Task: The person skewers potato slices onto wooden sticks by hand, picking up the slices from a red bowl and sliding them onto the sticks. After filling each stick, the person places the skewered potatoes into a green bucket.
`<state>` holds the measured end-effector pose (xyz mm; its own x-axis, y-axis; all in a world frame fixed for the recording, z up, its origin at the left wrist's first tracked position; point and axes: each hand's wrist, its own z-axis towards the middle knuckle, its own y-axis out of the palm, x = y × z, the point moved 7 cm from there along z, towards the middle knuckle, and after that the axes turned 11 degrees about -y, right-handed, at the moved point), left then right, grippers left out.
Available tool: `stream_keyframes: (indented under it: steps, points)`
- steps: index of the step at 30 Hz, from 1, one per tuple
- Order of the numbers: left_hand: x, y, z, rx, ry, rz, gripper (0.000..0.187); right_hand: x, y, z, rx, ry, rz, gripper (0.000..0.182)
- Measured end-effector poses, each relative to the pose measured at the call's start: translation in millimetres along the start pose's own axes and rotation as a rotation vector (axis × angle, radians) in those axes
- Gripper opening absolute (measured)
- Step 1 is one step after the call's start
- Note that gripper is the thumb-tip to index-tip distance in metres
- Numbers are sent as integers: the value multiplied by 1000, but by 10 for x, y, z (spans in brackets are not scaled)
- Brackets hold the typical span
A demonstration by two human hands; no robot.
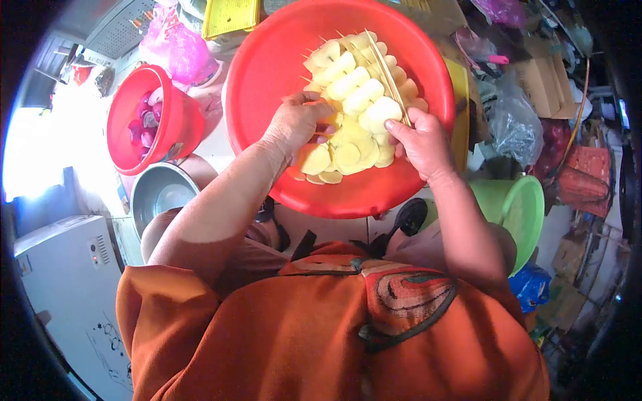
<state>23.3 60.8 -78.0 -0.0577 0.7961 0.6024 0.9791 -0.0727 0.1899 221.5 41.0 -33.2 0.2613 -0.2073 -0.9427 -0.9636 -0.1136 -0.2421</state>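
Pale yellow potato slices [354, 150] lie in a loose pile inside a wide red basin [257, 73]. Behind them, rows of slices threaded on thin sticks [344, 73] lean together, with stick tips poking out at the left. My right hand [424, 144] is closed around long wooden skewers [386, 73], its thumb by a round slice at their near end. At the left side of the pile, my left hand [304, 121] has its fingers curled round the edge of a potato slice; part of its grip is hidden.
Left of the basin stands a smaller red bucket [184, 123] with purple pieces inside, above a metal bowl [142, 200]. A pink plastic bag [177, 50] and a yellow tray [229, 17] are at the back. A green tub [525, 217] stands at my right.
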Motion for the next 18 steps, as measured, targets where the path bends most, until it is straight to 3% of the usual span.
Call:
stream_keyframes:
  steps: [2, 6, 8, 11, 12, 16, 18]
  points:
    - [15, -12, 3, -2, 4, -16, 38, 3, -34, 52, 13, -77, -313, 18]
    - [45, -21, -33, -51, 7, -25, 44, 63, -42, 84, 10, -135, -467, 20]
    - [23, -66, -6, -34, 2, -25, 43, -67, -64, 53, 18, -143, -737, 19]
    - [95, -206, 28, -12, 42, -14, 40, -149, -156, 1, 84, -158, -704, 18]
    - [157, -266, 35, -8, 90, -4, 38, -185, -166, -23, 125, -249, -631, 18]
    - [328, -555, 33, 180, 178, 139, 30, -271, -156, -168, 85, -241, -598, 18]
    - [334, -580, 53, 221, 186, 294, 27, -211, -91, -238, 9, -186, -378, 20]
